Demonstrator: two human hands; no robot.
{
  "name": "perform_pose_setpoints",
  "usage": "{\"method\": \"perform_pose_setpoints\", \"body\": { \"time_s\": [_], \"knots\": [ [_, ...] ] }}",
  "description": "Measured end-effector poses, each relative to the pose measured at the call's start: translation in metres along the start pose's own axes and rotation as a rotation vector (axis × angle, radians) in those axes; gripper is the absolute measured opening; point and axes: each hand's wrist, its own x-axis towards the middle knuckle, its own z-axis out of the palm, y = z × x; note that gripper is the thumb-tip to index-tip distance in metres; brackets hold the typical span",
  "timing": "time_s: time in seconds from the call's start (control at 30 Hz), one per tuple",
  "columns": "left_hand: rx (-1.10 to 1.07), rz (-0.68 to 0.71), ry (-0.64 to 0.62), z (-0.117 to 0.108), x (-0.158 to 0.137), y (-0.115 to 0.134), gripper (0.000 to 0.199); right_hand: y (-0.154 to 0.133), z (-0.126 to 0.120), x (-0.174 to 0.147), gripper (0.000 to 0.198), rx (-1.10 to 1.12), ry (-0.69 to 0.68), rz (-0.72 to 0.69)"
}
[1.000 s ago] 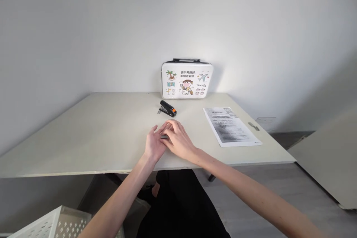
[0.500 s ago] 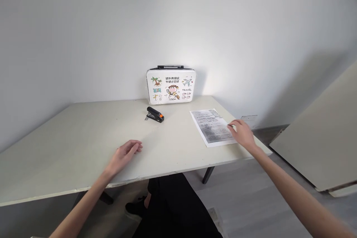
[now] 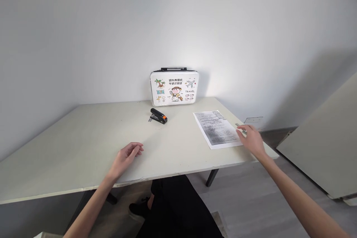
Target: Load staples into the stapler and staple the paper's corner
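My left hand (image 3: 126, 157) rests on the near part of the table, loosely curled with a gap between thumb and fingers and nothing in it. At the right edge of the table, my right hand (image 3: 252, 140) pinches a thin grey strip (image 3: 241, 128), partly hidden by the fingers; it may be staples. Just left of that hand lies a printed sheet of paper (image 3: 216, 128). A black stapler (image 3: 158, 116) with an orange patch lies mid-table, beyond my left hand and touched by neither. A small metal piece shows at its left end.
A white case (image 3: 174, 88) with cartoon prints and a black handle stands at the table's back, by the wall. The white table (image 3: 92, 137) ends close beside my right hand. A pale panel (image 3: 320, 141) stands on the floor at right.
My right hand has moved slightly right and nearer, off the paper's right edge, and the grey strip shows more plainly. The whole view has shifted a little. My left hand stays on the table.
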Motion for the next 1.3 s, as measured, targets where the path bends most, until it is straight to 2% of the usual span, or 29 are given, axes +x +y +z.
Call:
{"method": "perform_pose_setpoints", "body": {
  "time_s": [0.1,0.23,0.3,0.37,0.6,0.7,0.8,0.9,1.0,1.13,1.2,1.3],
  "knots": [
    [-0.006,-0.005,0.014,0.000,-0.001,0.001,0.052,-0.065,0.004,-0.022,0.035,0.374,-0.164,-0.044],
    [-0.018,-0.003,0.044,0.002,-0.003,0.004,0.052,-0.147,0.017,-0.056,0.037,0.742,-0.479,-0.077],
    [-0.023,-0.004,0.063,0.002,-0.004,0.005,0.051,-0.170,0.024,-0.068,0.038,0.808,-0.575,-0.089],
    [-0.032,-0.008,0.083,0.002,-0.005,0.005,0.050,-0.178,0.029,-0.074,0.040,0.790,-0.603,-0.094],
    [-0.010,0.012,0.091,0.001,-0.005,-0.003,0.047,-0.167,0.033,-0.076,0.041,0.798,-0.501,0.000],
    [0.013,0.019,0.088,0.001,-0.006,-0.004,0.046,-0.172,0.030,-0.076,0.039,0.771,-0.505,-0.023],
    [-0.005,0.013,0.100,0.001,-0.007,-0.003,0.046,-0.169,0.028,-0.076,0.038,0.674,-0.429,-0.068],
    [-0.025,0.009,0.100,0.002,-0.008,0.000,0.046,-0.143,0.026,-0.072,0.038,0.469,-0.286,-0.138],
    [-0.021,0.011,0.095,0.003,-0.010,0.003,0.046,-0.103,0.025,-0.071,0.052,0.212,-0.181,-0.161],
    [-0.014,0.009,0.095,0.003,-0.011,0.002,0.045,-0.064,0.023,-0.082,0.062,-0.022,-0.252,-0.061],
    [-0.014,0.008,0.095,0.004,-0.011,0.002,0.046,-0.064,0.020,-0.094,0.062,-0.071,-0.265,-0.069],
    [-0.016,0.002,0.100,0.004,-0.011,0.003,0.047,-0.087,0.015,-0.118,0.056,-0.070,-0.219,-0.155]
  ]
}}
